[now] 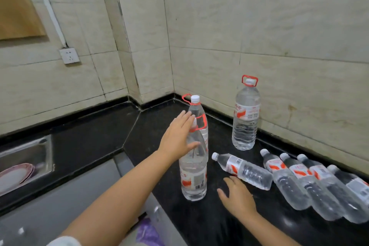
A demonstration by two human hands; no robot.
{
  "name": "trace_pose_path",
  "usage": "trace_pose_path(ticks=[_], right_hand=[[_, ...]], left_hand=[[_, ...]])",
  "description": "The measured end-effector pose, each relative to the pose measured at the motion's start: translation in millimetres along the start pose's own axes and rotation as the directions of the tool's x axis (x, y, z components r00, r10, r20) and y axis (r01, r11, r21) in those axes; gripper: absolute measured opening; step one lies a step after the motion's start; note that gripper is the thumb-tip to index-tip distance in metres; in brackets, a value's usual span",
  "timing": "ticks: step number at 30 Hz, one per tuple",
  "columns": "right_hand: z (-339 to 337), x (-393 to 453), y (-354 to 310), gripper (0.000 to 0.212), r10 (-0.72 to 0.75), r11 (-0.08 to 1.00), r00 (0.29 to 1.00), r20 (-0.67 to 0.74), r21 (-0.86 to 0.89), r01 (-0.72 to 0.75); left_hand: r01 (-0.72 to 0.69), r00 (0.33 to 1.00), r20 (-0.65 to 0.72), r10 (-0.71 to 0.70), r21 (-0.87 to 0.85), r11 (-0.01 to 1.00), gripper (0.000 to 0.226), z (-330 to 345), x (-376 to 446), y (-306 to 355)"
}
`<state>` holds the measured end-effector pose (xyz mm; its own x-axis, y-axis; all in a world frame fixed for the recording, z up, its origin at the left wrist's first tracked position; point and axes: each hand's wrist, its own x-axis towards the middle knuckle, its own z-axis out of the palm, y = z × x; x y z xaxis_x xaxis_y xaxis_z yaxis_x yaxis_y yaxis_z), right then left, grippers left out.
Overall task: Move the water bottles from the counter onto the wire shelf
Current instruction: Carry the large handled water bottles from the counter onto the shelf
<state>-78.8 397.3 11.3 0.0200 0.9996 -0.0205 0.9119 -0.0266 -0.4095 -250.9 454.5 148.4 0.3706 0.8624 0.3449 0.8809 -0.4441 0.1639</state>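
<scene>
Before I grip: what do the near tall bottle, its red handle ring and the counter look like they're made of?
Near tall bottle: clear thin plastic, it seems; you see through it and its lower body is ribbed. Red handle ring: looks like thin moulded plastic, a loop round the neck. Counter: black, glossy, probably polished stone, since it shows reflections and a seam.

Pale beige, marble-veined wall tiles point(279, 26) meet in a corner above a glossy black stone bench point(89, 138) edged by a low black upstand. On the left wall a white plastic socket plate point(69, 55) sits under a white cable conduit point(49, 6), beside a light wooden panel point(18, 6). At the left edge a stainless steel sink point(26, 154) holds stacked pinkish plates point(16, 175).
</scene>
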Motion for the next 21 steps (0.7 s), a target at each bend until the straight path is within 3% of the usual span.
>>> trace_pose_path(ticks=[2,4,8,12,16,19,21], right_hand=[[7,18,-9,0.053,0.053,0.996,0.999,0.000,0.065,-0.053],[13,28,-16,0.052,0.120,0.981,0.993,0.003,0.156,-0.119],[40,36,-41,0.054,0.313,0.885,0.947,0.076,0.339,-0.320],[63,44,-69,0.051,0.423,0.744,0.894,0.146,0.507,-0.435],[82,58,-89,0.039,0.437,0.675,0.894,0.102,0.620,-0.400],[88,74,-104,0.055,0.438,0.596,0.891,0.118,0.704,-0.386],[91,87,-116,0.061,0.437,0.595,0.895,0.094,0.715,-0.366]], left_hand=[[-0.160,0.987,0.017,0.162,-0.061,0.985,0.086,4,20,-17],[-0.312,0.949,-0.065,0.309,-0.042,0.949,0.091,12,29,-32],[-0.396,0.918,-0.086,0.386,-0.175,0.901,0.086,26,38,-72],[-0.261,0.965,-0.098,0.242,-0.381,0.887,0.082,23,44,-119],[-0.033,0.998,-0.062,0.000,-0.527,0.849,0.088,31,40,-182],[0.228,0.968,0.050,-0.244,-0.576,0.785,0.085,52,28,-234],[0.354,0.918,0.088,-0.386,-0.618,0.702,0.063,72,13,-266]])
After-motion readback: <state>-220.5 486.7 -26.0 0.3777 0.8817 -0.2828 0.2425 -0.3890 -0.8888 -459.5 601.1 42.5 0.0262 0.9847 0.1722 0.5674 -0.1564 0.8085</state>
